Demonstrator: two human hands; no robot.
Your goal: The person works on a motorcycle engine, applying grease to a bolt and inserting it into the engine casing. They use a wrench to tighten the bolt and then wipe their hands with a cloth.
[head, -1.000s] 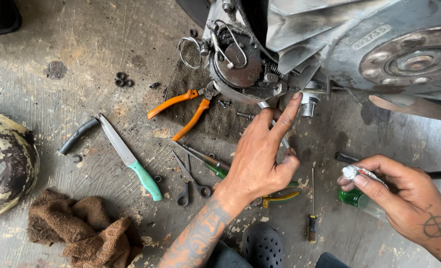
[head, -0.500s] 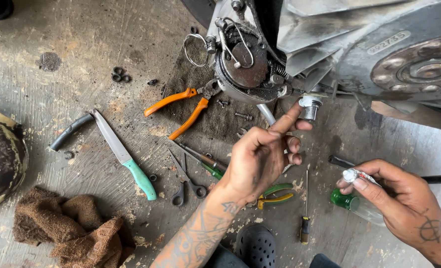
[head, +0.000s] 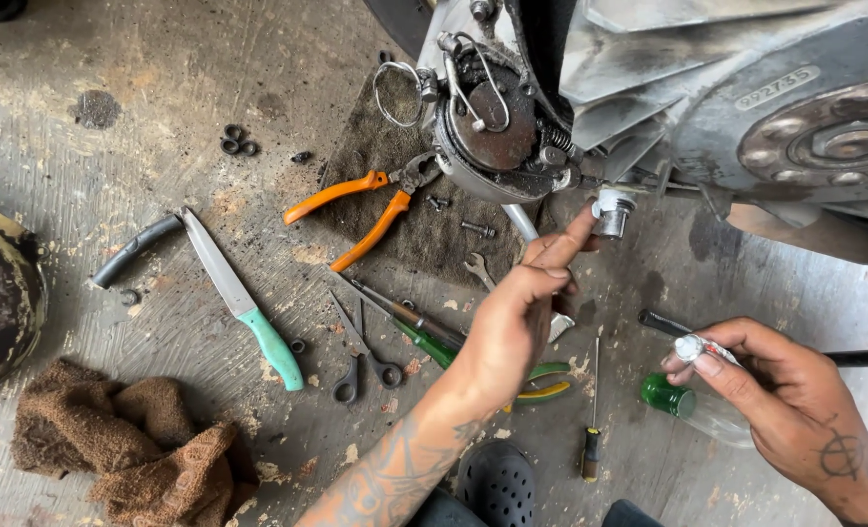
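Concrete floor (head: 161, 68) | left hand (head: 512, 327) fingertip on metal cap (head: 613, 213), grip released | right hand (head: 795, 390) grasping small tube (head: 702, 348)

Single head-worn view, looking steeply down, close over the concrete floor (head: 112, 59), engine (head: 497, 117) far right, brown rag (head: 122, 444) near left

At the upper right, on the grey engine casing (head: 746, 127), you see a small pale oblong stamped label (head: 776, 87), and near your right hand (head: 795, 400) a clear little bottle with a green cap (head: 693, 405) lies on the floor.
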